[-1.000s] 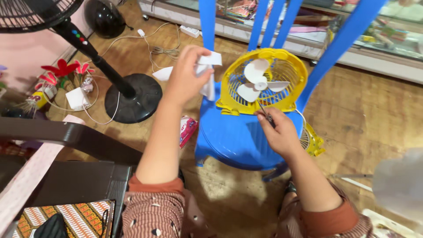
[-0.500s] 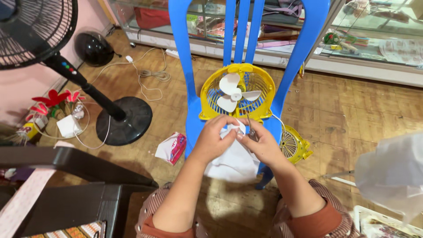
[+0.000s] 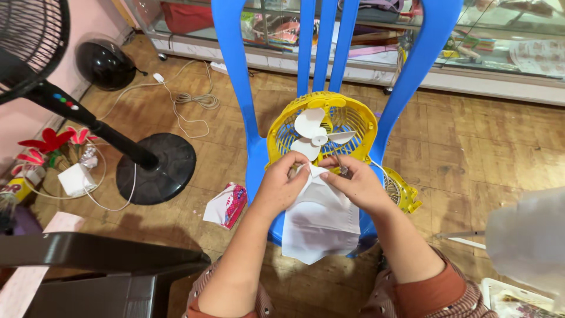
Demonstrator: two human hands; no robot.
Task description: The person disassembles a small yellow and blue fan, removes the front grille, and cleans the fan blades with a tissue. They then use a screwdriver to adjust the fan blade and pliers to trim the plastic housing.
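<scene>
Now my left hand (image 3: 286, 184) and right hand (image 3: 355, 184) both pinch the top edge of the white paper bag (image 3: 321, 219), which hangs over the blue chair (image 3: 258, 159) seat before the yellow fan (image 3: 322, 131).

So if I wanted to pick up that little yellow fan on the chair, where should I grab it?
Probably take the yellow fan by its round outer rim at the top, coming down from above. The front grille is off, so the white blades sit bare in the middle, and both hands with the white sheet crowd its lower edge.
</scene>
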